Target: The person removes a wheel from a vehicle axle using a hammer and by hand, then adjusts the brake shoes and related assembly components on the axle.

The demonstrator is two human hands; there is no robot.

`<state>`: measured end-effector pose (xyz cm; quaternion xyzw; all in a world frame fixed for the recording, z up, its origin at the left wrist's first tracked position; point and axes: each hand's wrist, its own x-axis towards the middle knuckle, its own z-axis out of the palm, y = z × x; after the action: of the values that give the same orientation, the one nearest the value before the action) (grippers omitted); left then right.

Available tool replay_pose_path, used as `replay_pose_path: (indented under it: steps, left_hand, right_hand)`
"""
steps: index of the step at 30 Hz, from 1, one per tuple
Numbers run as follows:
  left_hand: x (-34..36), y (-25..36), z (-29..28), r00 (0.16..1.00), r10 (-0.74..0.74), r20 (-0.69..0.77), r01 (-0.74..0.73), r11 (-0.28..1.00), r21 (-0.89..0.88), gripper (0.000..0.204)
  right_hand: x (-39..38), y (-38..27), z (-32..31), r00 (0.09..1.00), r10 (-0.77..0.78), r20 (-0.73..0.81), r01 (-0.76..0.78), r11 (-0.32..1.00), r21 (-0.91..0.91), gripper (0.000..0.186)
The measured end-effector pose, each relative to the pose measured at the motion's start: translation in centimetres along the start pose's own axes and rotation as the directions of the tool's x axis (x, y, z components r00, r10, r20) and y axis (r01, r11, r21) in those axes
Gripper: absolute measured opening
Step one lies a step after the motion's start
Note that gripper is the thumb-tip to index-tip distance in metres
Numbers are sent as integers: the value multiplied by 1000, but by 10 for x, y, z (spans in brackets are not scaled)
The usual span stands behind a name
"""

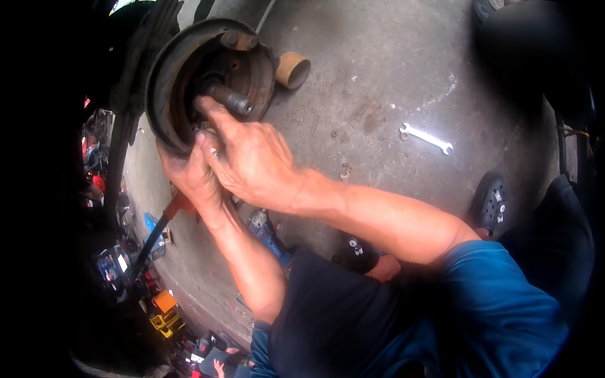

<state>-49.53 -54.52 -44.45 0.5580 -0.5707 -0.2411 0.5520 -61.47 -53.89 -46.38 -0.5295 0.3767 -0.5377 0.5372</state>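
Both hands' grip, left hand (pixel 192 173) and right hand (pixel 252 157), pinches parts inside the rusty brake drum (pixel 170 69).

I knelt on a stained grey concrete floor (pixel 378 57); a bright open-ended wrench (pixel 426 138) and a tan cylindrical cap (pixel 292 69) lay on it, well apart.

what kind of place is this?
Most likely a vehicle repair workshop. Both hands, left hand and right hand, work at a rusty brake drum assembly with its axle stub. A wrench lies on the stained concrete floor, and tools and boxes clutter the left edge.
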Motion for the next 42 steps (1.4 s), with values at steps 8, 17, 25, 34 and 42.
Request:
replay_pose_path:
  steps: [8, 17, 25, 34, 42]
  left_hand:
    - [0, 5, 10, 997, -71, -36, 71, 998, -2, 54]
    - [0, 10, 14, 998, -62, -8, 61, 998, -20, 56]
    - [1, 6, 8, 997, -69, -43, 70, 997, 17, 53]
    - [0, 13, 16, 995, -83, -53, 84, 996, 9, 54]
    - [-1, 9, 8, 998, -70, -4, 70, 997, -26, 54]
  right_hand:
    - [11, 10, 4, 999, 20, -34, -19, 999, 38, 39]
    - [7, 2, 3, 997, 69, -35, -69, 997, 17, 38]
    - [10, 9, 5, 997, -52, -49, 50, 998, -45, 35]
    - [11, 4, 4, 999, 0, -49, -3, 998, -67, 38]
    - [2, 10, 0, 999, 28, 26, -30, 998, 59, 34]
